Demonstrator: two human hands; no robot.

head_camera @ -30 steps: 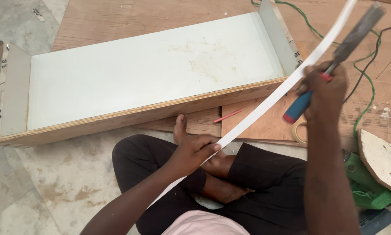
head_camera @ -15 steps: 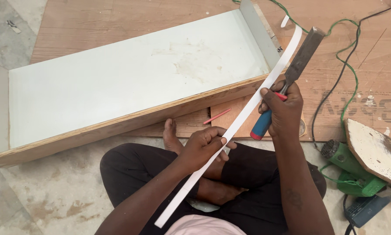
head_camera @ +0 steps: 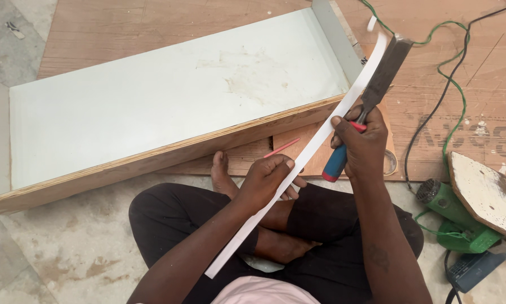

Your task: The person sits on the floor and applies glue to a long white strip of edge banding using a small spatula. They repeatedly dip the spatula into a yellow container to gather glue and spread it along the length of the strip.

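My left hand pinches a long white edging strip near its middle; the strip bends from my lap up toward the far right end of the board. My right hand grips a wide chisel by its red and blue handle, its steel blade lying against the strip's upper part. A long board with a pale laminate face and a bare plywood edge lies across in front of my crossed legs. A red pencil rests on a plywood offcut between the board and my left hand.
A green power tool with green and black cords lies at the right beside a white-faced offcut. A roll of tape sits by my right hand. Plywood sheets cover the floor beyond; stone floor lies at the left.
Both hands with the strip and chisel have come lower and leftward in view, and the chisel blade now lies against the strip's upper curve near the board's right end.
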